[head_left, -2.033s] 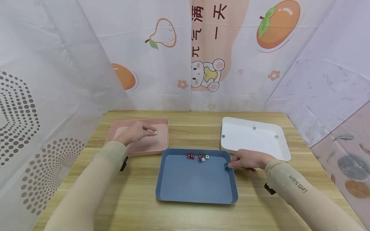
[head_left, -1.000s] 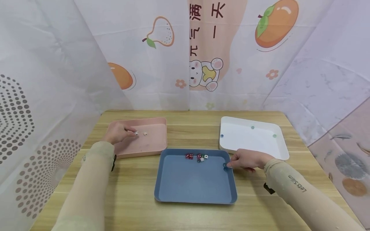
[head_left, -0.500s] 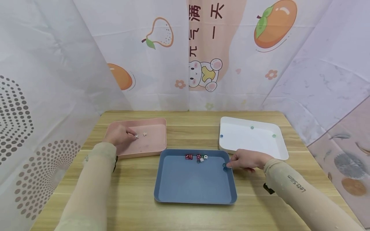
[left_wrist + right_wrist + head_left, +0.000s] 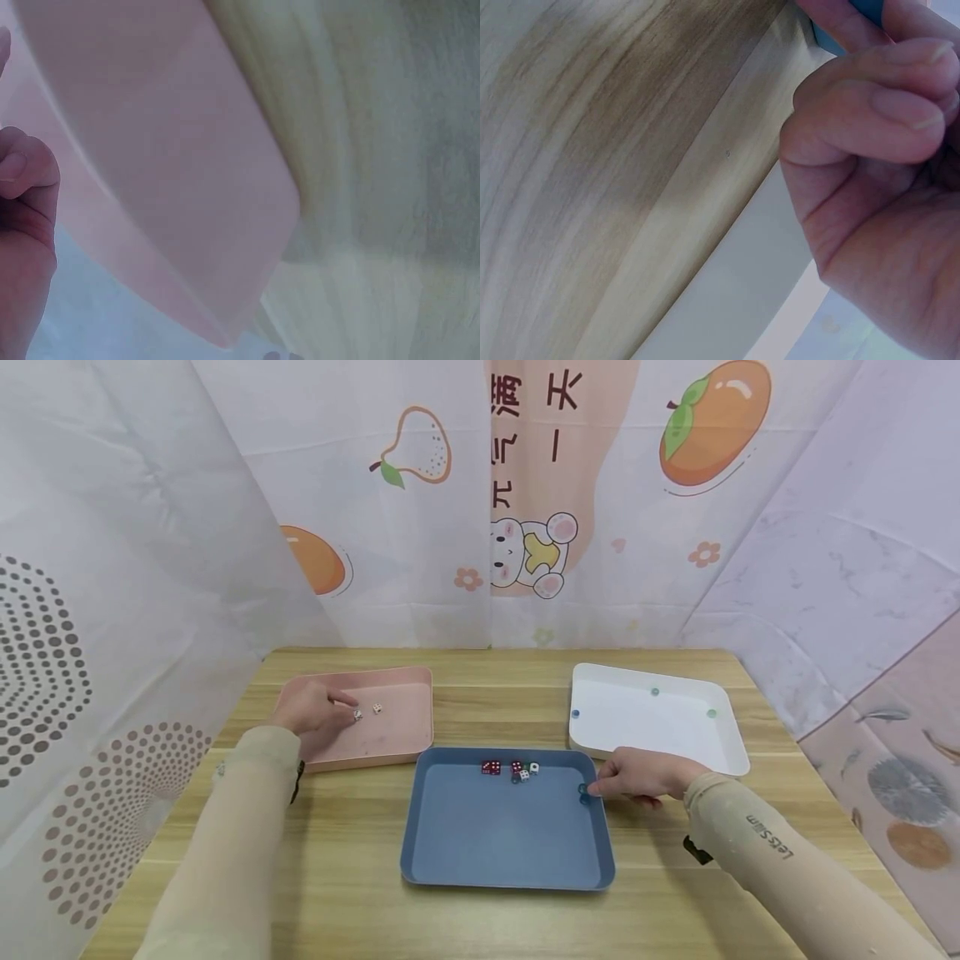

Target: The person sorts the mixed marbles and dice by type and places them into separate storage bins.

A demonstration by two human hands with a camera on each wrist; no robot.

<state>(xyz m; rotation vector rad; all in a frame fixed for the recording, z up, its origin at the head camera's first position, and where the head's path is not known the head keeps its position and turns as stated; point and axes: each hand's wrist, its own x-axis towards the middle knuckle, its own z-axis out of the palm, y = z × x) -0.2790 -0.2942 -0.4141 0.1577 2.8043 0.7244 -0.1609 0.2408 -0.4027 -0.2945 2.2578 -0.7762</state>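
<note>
Inside the pink tray [image 4: 397,735], my left hand [image 4: 307,708] reaches over the left side, its index finger extended. Just past its fingertips lies a white die [image 4: 357,714], which looks free of the fingers. A second white die [image 4: 377,708] rests a little to its right. My right hand [image 4: 645,772] reaches over the right wall of the blue tray [image 4: 502,835]. Its thumb and index finger pinch a dark green marble [image 4: 582,788]; the other fingers are curled in the right wrist view. Red dice [image 4: 491,767] and white dice [image 4: 534,768] lie near the blue tray's back wall.
At the back right stands a white tray [image 4: 637,718] with a blue marble [image 4: 575,714] and two greenish marbles, one at its back [image 4: 656,692]. The trays stand on a wooden table [image 4: 495,927]. Printed curtains [image 4: 420,543] hang behind and at both sides.
My left hand has moved left within the pink tray, set the second white die down beside the first and loosened its fingers from it. The right hand stays in place at the marble.
</note>
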